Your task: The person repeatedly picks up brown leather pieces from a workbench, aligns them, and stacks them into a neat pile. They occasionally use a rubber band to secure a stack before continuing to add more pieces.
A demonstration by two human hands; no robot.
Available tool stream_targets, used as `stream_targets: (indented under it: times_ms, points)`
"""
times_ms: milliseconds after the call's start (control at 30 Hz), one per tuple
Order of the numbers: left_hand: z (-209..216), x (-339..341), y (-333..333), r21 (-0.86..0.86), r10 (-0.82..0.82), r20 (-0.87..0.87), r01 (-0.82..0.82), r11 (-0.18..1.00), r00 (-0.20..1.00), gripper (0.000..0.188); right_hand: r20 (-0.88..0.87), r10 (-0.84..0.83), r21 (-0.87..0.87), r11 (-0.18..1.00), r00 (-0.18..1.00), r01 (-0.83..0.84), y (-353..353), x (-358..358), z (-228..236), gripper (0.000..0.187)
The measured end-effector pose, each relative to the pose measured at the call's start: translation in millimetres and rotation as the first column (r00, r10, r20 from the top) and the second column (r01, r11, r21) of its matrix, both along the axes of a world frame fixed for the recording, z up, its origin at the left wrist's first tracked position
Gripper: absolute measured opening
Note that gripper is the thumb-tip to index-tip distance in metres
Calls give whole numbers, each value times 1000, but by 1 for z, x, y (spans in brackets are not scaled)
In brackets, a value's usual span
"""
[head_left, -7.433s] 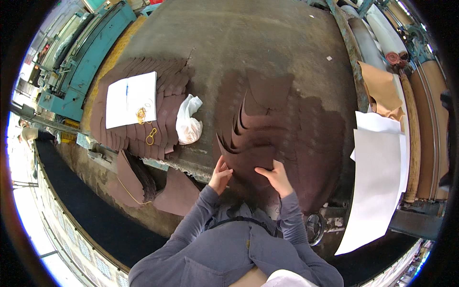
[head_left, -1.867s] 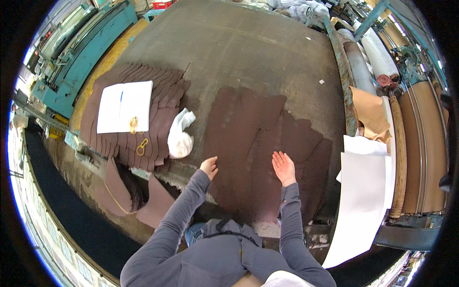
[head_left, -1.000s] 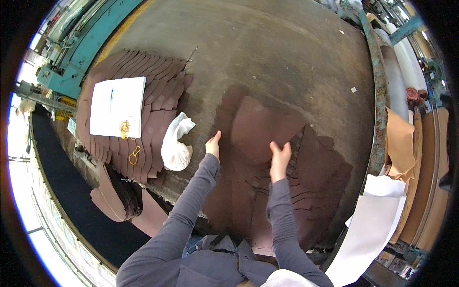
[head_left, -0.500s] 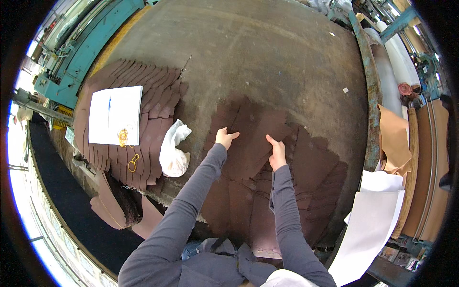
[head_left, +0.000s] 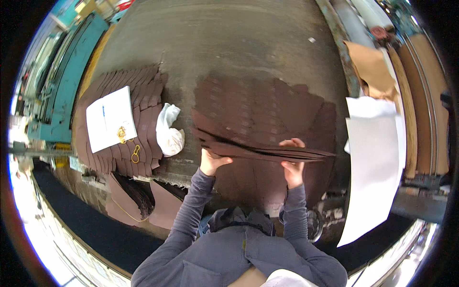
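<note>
Between my hands a thin stack of dark brown fabric pieces [head_left: 258, 152] is lifted on edge, its layers slightly fanned. My left hand [head_left: 211, 163] is closed on the stack's left part, thumb on the near side and fingers mostly hidden behind the cloth. At the right part my right hand [head_left: 293, 168] pinches the layers, fingertips over the far side and thumb on the near side. Under and beyond the stack lie overlapping brown cut pieces [head_left: 253, 98], spread on the worktable [head_left: 210, 38].
More overlapping brown pieces [head_left: 143, 112] lie to the left, carrying a white paper pad [head_left: 103, 126] and yellow rubber bands [head_left: 136, 154]. A white plastic bag [head_left: 168, 136] sits beside them. White paper sheets [head_left: 375, 158] and brown paper [head_left: 370, 67] line the right edge.
Both hands have come nearer to me and now hold a stack of brown fabric pieces raised on edge; before, they hovered over the pieces with thumbs out. The view has shifted.
</note>
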State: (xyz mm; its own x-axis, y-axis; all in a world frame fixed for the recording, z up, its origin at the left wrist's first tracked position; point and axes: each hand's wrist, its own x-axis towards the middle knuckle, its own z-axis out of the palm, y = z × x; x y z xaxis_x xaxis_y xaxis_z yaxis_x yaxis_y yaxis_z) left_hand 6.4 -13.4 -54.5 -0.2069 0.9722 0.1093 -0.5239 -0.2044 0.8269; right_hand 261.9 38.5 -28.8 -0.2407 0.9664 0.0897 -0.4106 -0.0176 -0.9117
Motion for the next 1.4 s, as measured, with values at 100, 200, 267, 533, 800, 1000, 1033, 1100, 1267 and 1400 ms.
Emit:
stream_targets:
  times_ms: [100,200,267,533,800,1000,1033,1100,1267,1400]
  points:
    - [-51,10,-37,-196,-124,-92,105,975,988,85,37,1,-94,996,999,2,-37,16,-50,69]
    - [-84,27,-61,-315,-242,-119,194,929,963,61,192,51,-84,996,980,-35,-68,17,-81,62]
    - [-67,38,-63,-276,-273,-77,242,930,959,51,-80,-132,-238,965,988,110,-79,10,-76,49]
    - [-28,41,-53,-515,192,52,-138,846,980,39,634,-417,323,908,652,267,-54,55,-24,47]
    - [-106,17,-72,-801,268,181,-16,598,946,41,851,-278,-127,714,445,689,-25,118,-120,60]
    - [-140,4,-71,-670,121,324,137,729,938,56,908,-99,-206,740,406,640,7,119,-130,65]
    - [-144,-5,-78,-677,151,319,114,727,936,53,802,-57,-335,781,595,527,6,106,-114,64]
    - [-141,-2,-79,-687,180,314,93,721,932,47,509,30,-506,819,860,271,2,103,-93,61]
    - [-124,14,-70,-765,246,276,58,642,929,35,800,-75,-178,918,595,354,-12,99,-86,48]
    - [-112,11,-69,-822,286,167,-27,569,944,34,966,-258,250,945,14,211,-48,56,25,45]
